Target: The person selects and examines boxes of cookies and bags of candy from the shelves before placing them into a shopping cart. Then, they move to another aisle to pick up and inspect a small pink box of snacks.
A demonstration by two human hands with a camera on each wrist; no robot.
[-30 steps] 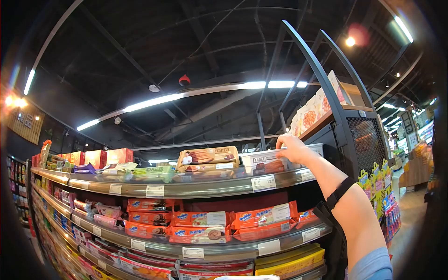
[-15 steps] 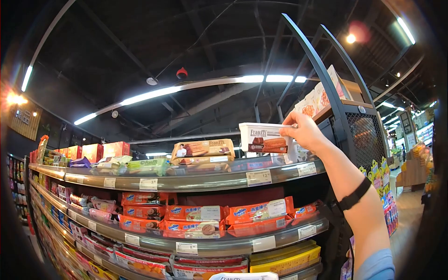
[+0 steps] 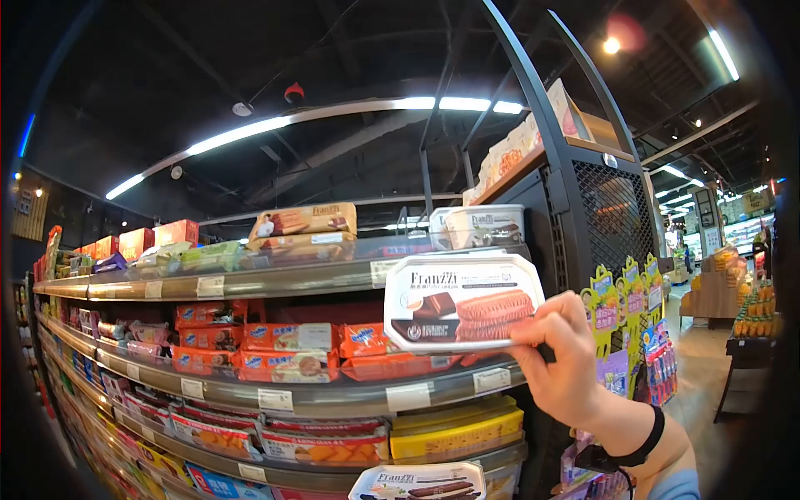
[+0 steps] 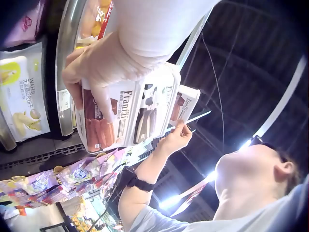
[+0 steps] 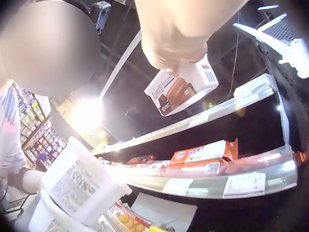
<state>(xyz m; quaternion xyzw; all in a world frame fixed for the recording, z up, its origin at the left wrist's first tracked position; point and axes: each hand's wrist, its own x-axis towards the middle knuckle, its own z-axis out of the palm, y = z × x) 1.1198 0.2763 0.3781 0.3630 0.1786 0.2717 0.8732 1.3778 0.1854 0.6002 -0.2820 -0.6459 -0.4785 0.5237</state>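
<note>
My right hand (image 3: 546, 333) pinches a white Franzzi wafer tub (image 3: 462, 302) by its right end, out in front of the shelves and level with the second shelf. In the right wrist view the same tub (image 5: 183, 89) hangs below the right hand's (image 5: 176, 48) fingers. In the left wrist view my left hand (image 4: 104, 67) grips two stacked Franzzi tubs (image 4: 130, 116) low down, and one of them shows at the bottom edge of the head view (image 3: 421, 482). The left hand itself is out of the head view.
Curved metal shelves (image 3: 275, 279) with price tags run away to the left. Two more white tubs (image 3: 483, 225) and beige Franzzi boxes (image 3: 304, 221) sit on the top shelf, with orange biscuit packs (image 3: 292, 337) below. A black mesh rack (image 3: 608, 225) stands at the right.
My right hand took a tub from the top shelf, lifted it clear, then brought it down and nearer to me. The head view has tilted downward.
</note>
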